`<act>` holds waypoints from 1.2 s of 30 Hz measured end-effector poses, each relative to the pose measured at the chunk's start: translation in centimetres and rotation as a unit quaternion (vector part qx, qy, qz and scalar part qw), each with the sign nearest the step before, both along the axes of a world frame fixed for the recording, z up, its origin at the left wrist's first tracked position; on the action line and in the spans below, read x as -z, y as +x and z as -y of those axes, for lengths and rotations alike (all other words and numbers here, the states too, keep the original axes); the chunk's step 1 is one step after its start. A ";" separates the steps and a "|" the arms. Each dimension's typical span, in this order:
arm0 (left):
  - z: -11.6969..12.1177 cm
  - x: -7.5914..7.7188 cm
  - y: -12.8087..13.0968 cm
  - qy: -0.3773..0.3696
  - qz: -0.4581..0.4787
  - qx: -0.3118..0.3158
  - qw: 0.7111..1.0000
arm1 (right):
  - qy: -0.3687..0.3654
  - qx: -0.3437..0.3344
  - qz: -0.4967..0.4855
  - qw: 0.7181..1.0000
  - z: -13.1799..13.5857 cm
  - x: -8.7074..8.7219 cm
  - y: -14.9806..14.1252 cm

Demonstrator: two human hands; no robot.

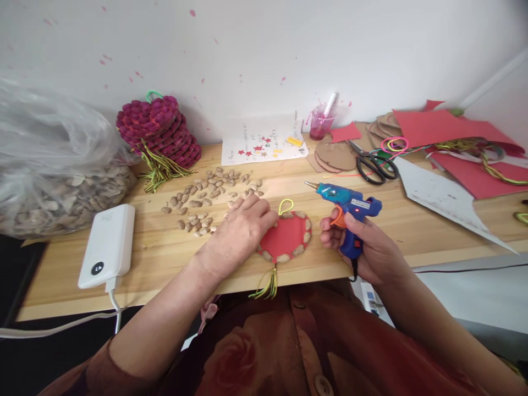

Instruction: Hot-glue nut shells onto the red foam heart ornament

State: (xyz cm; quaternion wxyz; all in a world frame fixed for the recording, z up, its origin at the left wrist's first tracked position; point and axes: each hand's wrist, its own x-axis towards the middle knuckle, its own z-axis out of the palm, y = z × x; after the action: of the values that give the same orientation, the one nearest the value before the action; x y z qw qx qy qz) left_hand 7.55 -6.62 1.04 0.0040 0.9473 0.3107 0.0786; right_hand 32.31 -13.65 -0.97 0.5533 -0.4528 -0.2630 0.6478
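Note:
My right hand is wrapped round the handle of a blue hot glue gun with an orange trigger. Its metal nozzle points left, above the tabletop, and a small red light glows on its body. My left hand is closed, fingertips down on the upper left rim of a red disc; what sits under them is hidden. Peanuts in the shell line the disc's edge. A yellow loop rises from its top, and a green-yellow tassel hangs over the table's front edge.
Loose peanuts lie beyond my left hand. At left are a power bank, a clear bag of peanuts and purple peanut-covered discs. Scissors, cardboard circles and red sheets occupy the right.

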 end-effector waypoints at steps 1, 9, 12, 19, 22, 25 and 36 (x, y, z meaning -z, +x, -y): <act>0.0 0.0 -0.1 -0.005 0.004 0.000 1.000 | -0.002 0.000 0.000 1.000 0.0 -0.1 0.0; -0.5 0.3 -3.7 0.040 0.090 -0.034 0.995 | 0.008 -0.003 -0.006 1.000 -0.1 0.4 0.3; -0.7 0.4 -5.9 0.051 0.117 -0.062 0.990 | 0.008 -0.006 -0.013 1.000 -0.2 0.6 0.3; -0.2 0.2 -10.7 0.092 0.120 -0.152 0.977 | -0.004 0.000 -0.001 1.000 -0.2 0.7 0.4; 0.0 0.6 -12.0 0.106 0.119 -0.176 0.971 | -0.010 0.008 0.010 1.000 -0.2 0.5 0.3; 0.1 1.0 -12.6 0.107 0.117 -0.189 0.969 | -0.023 0.020 0.021 0.999 -0.2 0.4 0.3; 0.4 1.8 -14.2 0.079 0.127 -0.225 0.963 | -0.069 0.047 0.039 0.996 -0.5 0.2 0.2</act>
State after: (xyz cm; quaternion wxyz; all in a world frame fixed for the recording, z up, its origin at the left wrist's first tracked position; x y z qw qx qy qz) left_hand -6.60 -6.98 -0.79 -0.0492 0.8327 0.5051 0.2215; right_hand 32.49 -13.13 -1.22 0.5399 -0.5264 -0.2177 0.6198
